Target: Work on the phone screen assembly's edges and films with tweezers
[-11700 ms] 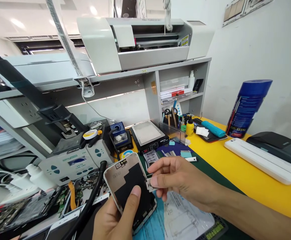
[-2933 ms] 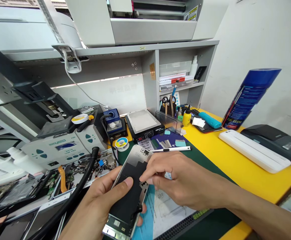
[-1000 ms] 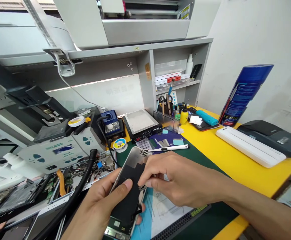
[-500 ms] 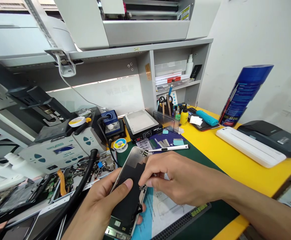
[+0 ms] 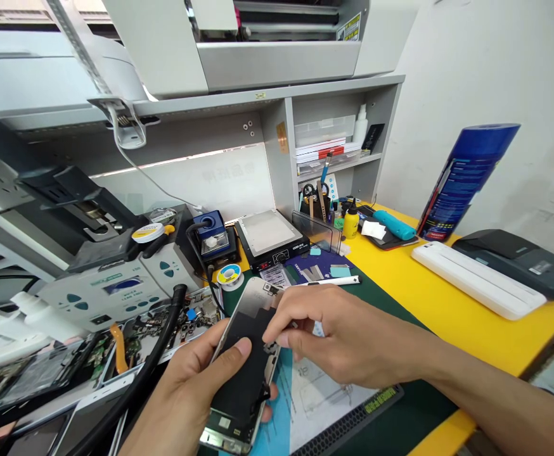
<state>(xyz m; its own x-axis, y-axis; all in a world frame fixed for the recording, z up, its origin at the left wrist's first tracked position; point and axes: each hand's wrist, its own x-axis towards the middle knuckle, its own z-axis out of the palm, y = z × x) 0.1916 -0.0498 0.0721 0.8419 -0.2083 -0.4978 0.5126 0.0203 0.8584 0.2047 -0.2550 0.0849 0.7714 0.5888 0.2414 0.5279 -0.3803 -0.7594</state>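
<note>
My left hand [image 5: 196,380] is wrapped round an opened phone [image 5: 239,386], thumb on its black inner face and fingertips showing past the far edge. The phone is tilted, its silver frame bare at the top and a metal strip at the bottom. Over the phone's right edge, my right hand [image 5: 324,332] has thumb and forefinger pinched together by a small metallic part [image 5: 271,348]. What sits between those fingertips is too small to make out. Beneath both hands lies a printed sheet [image 5: 322,396] on a green mat [image 5: 395,418].
A white pen-like tool [image 5: 336,280], a hot plate [image 5: 270,234] and a solder spool [image 5: 230,276] stand beyond the phone. Left are a rework station [image 5: 115,291], a black hose [image 5: 156,361] and trays of circuit boards. A blue can [image 5: 467,180] and white device [image 5: 476,278] stand right.
The right hand's pinched fingertips have shifted slightly up along the phone's edge. The left hand keeps its hold on the phone with hardly any movement.
</note>
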